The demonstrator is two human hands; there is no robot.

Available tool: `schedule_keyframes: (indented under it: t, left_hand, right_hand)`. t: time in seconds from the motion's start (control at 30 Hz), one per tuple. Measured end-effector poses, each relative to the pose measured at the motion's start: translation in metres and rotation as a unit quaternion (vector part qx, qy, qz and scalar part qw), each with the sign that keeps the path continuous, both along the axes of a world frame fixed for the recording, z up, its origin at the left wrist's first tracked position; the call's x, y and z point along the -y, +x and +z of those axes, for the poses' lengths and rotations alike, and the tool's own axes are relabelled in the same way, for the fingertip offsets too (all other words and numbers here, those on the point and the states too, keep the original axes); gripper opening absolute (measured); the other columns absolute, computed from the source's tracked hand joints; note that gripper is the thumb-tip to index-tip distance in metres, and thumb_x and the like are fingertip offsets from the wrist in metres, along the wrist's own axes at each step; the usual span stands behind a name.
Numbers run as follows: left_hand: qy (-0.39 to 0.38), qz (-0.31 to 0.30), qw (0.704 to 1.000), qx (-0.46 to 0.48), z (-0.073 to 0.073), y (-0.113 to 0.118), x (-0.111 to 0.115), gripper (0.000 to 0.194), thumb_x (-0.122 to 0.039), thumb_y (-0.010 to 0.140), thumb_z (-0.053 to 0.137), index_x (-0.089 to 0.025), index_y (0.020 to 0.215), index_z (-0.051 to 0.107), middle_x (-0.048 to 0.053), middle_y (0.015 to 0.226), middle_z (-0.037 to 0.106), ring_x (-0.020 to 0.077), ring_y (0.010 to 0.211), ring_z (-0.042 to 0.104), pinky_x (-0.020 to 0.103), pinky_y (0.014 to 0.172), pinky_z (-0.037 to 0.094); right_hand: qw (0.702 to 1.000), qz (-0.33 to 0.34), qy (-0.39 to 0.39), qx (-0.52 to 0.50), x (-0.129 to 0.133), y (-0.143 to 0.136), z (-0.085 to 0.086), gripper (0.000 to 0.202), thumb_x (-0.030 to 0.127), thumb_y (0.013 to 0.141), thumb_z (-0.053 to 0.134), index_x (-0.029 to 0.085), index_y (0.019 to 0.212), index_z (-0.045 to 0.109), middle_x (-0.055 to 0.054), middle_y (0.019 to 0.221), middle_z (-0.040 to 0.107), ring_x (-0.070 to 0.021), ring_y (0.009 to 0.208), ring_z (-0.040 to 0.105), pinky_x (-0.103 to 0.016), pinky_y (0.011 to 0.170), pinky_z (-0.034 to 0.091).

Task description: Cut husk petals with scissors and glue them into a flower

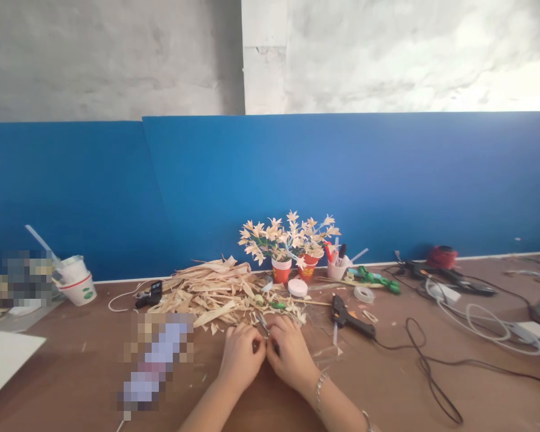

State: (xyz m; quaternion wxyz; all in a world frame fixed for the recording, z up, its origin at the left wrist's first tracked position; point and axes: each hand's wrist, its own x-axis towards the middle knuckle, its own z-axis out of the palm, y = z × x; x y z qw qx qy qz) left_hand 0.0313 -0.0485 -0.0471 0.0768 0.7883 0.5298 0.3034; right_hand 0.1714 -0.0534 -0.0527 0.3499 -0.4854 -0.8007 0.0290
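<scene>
My left hand [243, 355] and my right hand [291, 353] meet over the near middle of the table, fingers curled into a pinch. Whatever lies between the fingertips is too small and too covered to name. Just beyond the gap between the hands a slim grey pointed thing [261, 322] shows, partly covered by them. A pile of dry, straw-coloured husk strips [211, 294] spreads behind my hands. Past it stand handmade pale flowers [274, 235] in a red cup [281, 273], with a second red cup [309, 267] of flowers beside it.
A black glue gun [350, 319] with a trailing cord lies to the right, near a tape roll [364, 294]. A white round lid [297, 288] sits by the cups. Cables [472, 324] run across the right side. Paper cups [78, 288] stand left; a blue partition [342, 174] closes the back.
</scene>
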Motion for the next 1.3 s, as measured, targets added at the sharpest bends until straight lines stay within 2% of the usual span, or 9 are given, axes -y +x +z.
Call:
schedule_keyframes:
  t: [0.33,0.47,0.73,0.9,1.07,1.3]
  left_hand:
    - [-0.011,0.064,0.998,-0.022,0.003,0.003,0.001,0.016,-0.015,0.074,0.05,-0.02,0.062,0.061,0.0,0.069,0.066,0.0199,0.079,0.056,0.032,0.071,0.03]
    - [0.005,0.124,0.992,-0.04,0.004,-0.005,-0.004,0.017,-0.015,0.073,0.049,-0.02,0.063,0.061,0.002,0.07,0.066,0.0213,0.08,0.058,0.032,0.072,0.031]
    - [-0.031,0.197,0.979,-0.046,-0.005,-0.031,-0.022,0.027,-0.026,0.087,0.036,-0.019,0.083,0.062,0.007,0.077,0.07,0.0236,0.08,0.063,0.032,0.071,0.037]
    - [-0.057,0.155,0.986,-0.007,-0.014,-0.031,-0.029,0.029,-0.025,0.089,0.031,-0.02,0.081,0.059,0.005,0.079,0.07,0.0214,0.081,0.064,0.03,0.071,0.039]
    - [-0.041,0.102,0.993,0.048,-0.018,-0.033,-0.034,0.03,-0.025,0.089,0.03,-0.021,0.078,0.058,0.005,0.083,0.068,0.02,0.085,0.062,0.029,0.074,0.04]
    - [-0.05,0.081,0.995,0.014,-0.017,-0.03,-0.029,0.028,-0.025,0.087,0.034,-0.023,0.078,0.061,0.003,0.083,0.067,0.0232,0.09,0.058,0.038,0.08,0.037]
  right_hand:
    - [0.998,-0.056,0.015,-0.005,-0.004,-0.003,-0.008,0.013,0.004,0.068,0.051,0.017,0.068,0.052,-0.003,0.083,0.057,-0.0188,0.081,0.046,-0.03,0.072,0.031]
    - [0.996,-0.093,0.006,-0.007,-0.007,0.0,-0.008,0.013,0.005,0.07,0.05,0.017,0.068,0.053,-0.004,0.08,0.056,-0.0193,0.082,0.046,-0.03,0.071,0.031]
    - [0.998,-0.038,-0.036,0.019,-0.007,0.002,-0.01,0.016,0.012,0.077,0.055,0.019,0.064,0.06,-0.003,0.089,0.059,-0.0195,0.088,0.047,-0.031,0.076,0.031]
    - [0.997,-0.039,-0.061,0.023,-0.006,0.001,-0.011,0.01,0.014,0.073,0.06,0.02,0.066,0.062,-0.003,0.09,0.059,-0.0198,0.089,0.048,-0.03,0.075,0.032]
    - [0.996,-0.042,-0.069,0.021,-0.004,0.002,-0.012,0.006,0.015,0.073,0.061,0.021,0.072,0.063,-0.003,0.091,0.058,-0.0201,0.089,0.048,-0.03,0.076,0.032]
    - [0.997,-0.043,-0.057,0.025,-0.003,0.002,-0.008,0.014,0.012,0.078,0.053,0.02,0.071,0.063,-0.004,0.087,0.058,-0.0189,0.086,0.049,-0.029,0.074,0.034]
